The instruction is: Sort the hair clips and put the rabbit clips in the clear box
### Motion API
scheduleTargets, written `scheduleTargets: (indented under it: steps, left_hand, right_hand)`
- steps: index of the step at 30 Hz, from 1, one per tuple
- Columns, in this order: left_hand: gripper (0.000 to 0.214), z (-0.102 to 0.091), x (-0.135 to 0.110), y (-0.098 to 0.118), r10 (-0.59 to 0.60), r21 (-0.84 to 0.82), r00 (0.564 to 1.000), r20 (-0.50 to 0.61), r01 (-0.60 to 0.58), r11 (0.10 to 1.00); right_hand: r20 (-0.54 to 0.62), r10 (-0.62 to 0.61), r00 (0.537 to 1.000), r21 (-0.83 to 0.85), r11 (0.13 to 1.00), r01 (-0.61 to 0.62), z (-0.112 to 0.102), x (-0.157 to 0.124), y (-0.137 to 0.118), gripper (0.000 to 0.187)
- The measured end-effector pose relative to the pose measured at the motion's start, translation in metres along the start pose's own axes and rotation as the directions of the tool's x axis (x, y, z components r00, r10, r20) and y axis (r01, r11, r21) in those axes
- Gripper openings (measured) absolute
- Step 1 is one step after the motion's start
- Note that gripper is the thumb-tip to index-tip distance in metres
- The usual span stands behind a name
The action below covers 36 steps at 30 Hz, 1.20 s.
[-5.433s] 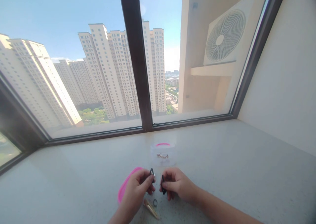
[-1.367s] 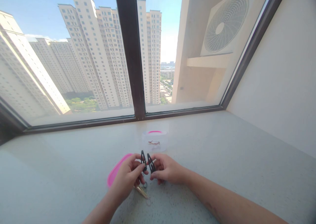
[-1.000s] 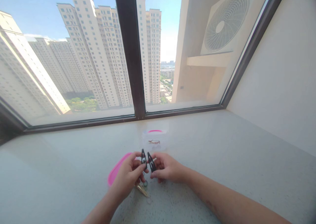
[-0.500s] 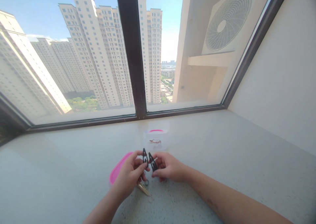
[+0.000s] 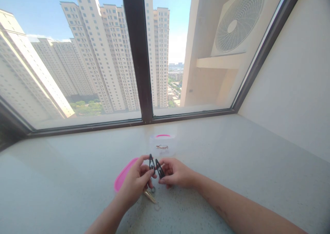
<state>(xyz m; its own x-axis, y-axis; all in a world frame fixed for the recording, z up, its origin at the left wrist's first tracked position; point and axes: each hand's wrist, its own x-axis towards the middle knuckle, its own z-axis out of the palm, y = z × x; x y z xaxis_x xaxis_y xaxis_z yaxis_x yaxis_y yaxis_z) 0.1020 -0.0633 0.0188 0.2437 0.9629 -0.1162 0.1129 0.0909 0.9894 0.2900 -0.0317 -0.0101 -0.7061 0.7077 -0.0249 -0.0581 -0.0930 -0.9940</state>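
Note:
Between thumb and fingers, my left hand (image 5: 138, 177) pinches a black snap hair clip (image 5: 152, 163), its narrow end up. A second black snap hair clip (image 5: 160, 169) is gripped by my right hand (image 5: 176, 173), tilted with its tip toward the first. The two clips are side by side, very close together. Under my left hand a gold-coloured clip (image 5: 149, 196) lies on the white speckled surface, partly hidden. Small ring-shaped bands (image 5: 153, 189) lie near it. Partly behind my left hand is a pink lid (image 5: 124, 176).
Beyond my hands stands a clear plastic box (image 5: 171, 143) with a pink strip and a small brownish item (image 5: 162, 146) inside. A dark window frame (image 5: 146, 115) borders the far edge of the sill, and a white wall (image 5: 291, 89) rises on the right.
Both hands hold the clips in nearly the same pose as before. The whole view has shifted very slightly.

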Motion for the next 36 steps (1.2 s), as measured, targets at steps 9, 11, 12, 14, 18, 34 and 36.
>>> scheduleTargets:
  steps: [9,11,12,14,18,34,36]
  left_hand:
    - [0.049,0.0015,-0.0018,0.0014,-0.008,0.000,1.000,-0.010,0.008,1.000]
    - [0.047,0.0016,-0.0018,0.0007,-0.004,-0.001,1.000,-0.006,0.004,1.000]
    - [0.046,0.0015,-0.0018,0.0001,-0.002,-0.002,1.000,-0.005,0.002,1.000]
    - [0.045,0.0014,-0.0017,-0.0010,0.003,-0.002,1.000,-0.008,-0.003,1.000]
    - [0.045,0.0017,-0.0015,-0.0022,0.009,0.005,1.000,-0.007,-0.009,1.000]
    - [0.050,0.0026,-0.0012,-0.0033,0.004,0.009,1.000,0.003,-0.004,1.000]
    - [0.053,0.0024,-0.0016,-0.0029,0.007,0.006,1.000,0.004,-0.007,1.000]
  right_hand:
    - [0.000,0.005,1.000,0.019,1.000,-0.005,-0.0021,0.0008,0.0001,0.046]
    - [-0.007,0.002,1.000,0.032,0.999,-0.002,-0.0019,0.0005,0.0003,0.046]
    - [-0.013,0.006,1.000,0.033,0.999,-0.005,-0.0017,0.0004,0.0004,0.047]
    - [-0.027,0.020,0.999,0.027,0.999,-0.019,-0.0013,0.0005,0.0003,0.047]
    - [-0.034,0.024,0.999,0.034,0.999,-0.023,0.0000,0.0003,-0.0019,0.045]
    - [-0.039,0.044,0.998,0.022,0.999,-0.044,0.0018,-0.0002,-0.0061,0.042]
    - [-0.035,0.048,0.998,0.012,0.999,-0.048,0.0016,-0.0002,-0.0057,0.042]
